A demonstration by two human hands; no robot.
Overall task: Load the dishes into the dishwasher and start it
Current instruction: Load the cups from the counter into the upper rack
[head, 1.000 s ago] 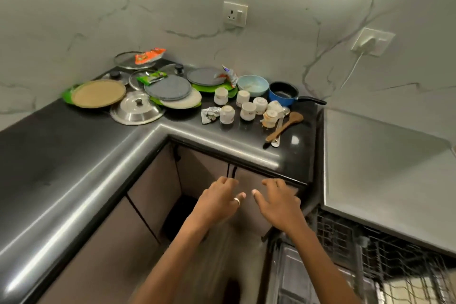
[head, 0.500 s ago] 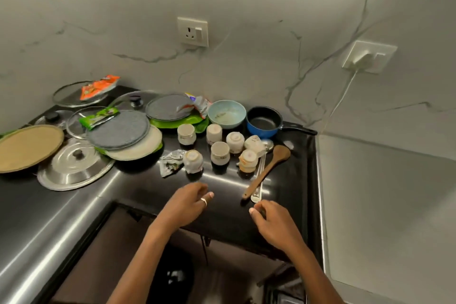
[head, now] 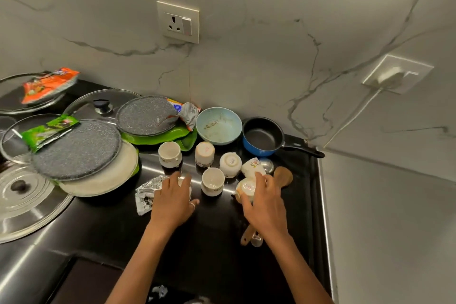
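Observation:
Several small white cups stand on the black counter [head: 212, 237], among them one in the middle [head: 212, 181] between my hands. My left hand [head: 174, 198] covers a white cup [head: 188, 190], its fingers wrapped over the top. My right hand [head: 265, 201] closes around another white cup [head: 247, 187], just in front of a tipped cup [head: 252, 166]. Behind them sit a light blue bowl [head: 219, 126] and a blue saucepan [head: 262, 137]. A wooden spoon [head: 283, 175] runs under my right hand. The dishwasher is out of view.
Grey speckled plates [head: 76, 149], a white plate [head: 108, 177], green plates [head: 160, 137], glass lids [head: 98, 103] and a steel lid [head: 24, 200] crowd the left. Snack wrappers lie about: orange [head: 48, 84], green [head: 48, 132], silver [head: 145, 195]. The wall stands close behind, with a socket [head: 178, 22].
Both hands have moved forward from the counter's front edge onto the cups; the left now covers one cup and the right grips another. My view has moved closer to the counter.

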